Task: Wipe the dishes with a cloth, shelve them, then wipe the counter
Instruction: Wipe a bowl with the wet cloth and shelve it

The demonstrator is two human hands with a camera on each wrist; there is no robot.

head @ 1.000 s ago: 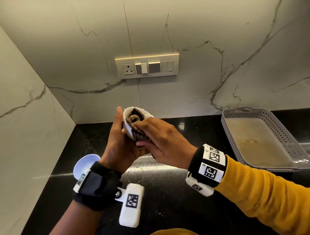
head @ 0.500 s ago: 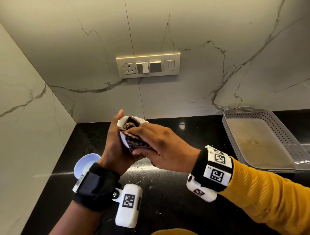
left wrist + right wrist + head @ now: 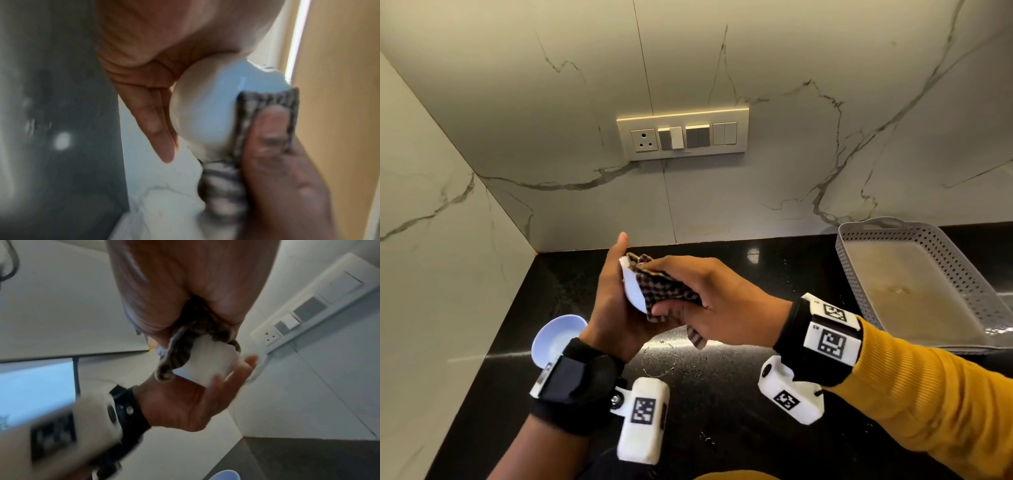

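Observation:
My left hand (image 3: 613,301) holds a small white cup (image 3: 631,293) above the black counter (image 3: 722,428), palm and thumb cupped round it. My right hand (image 3: 698,301) grips a brown checked cloth (image 3: 667,291) and presses it over the cup's mouth and side. In the left wrist view the cup (image 3: 203,113) shows glossy white with the cloth (image 3: 265,104) pinned on it by the right thumb. From the right wrist camera, the cloth (image 3: 180,356) wraps the cup (image 3: 207,360) in my left palm. Most of the cup is hidden by hands and cloth.
A pale blue bowl (image 3: 554,339) sits on the counter at the left, partly behind my left wrist. A grey perforated tray (image 3: 924,291) stands at the right against the marble wall. A switch panel (image 3: 683,137) is on the wall. Water drops speckle the counter below my hands.
The cup has tipped and lowered a little. My right hand has slid the cloth from inside the cup over its rim and outer side.

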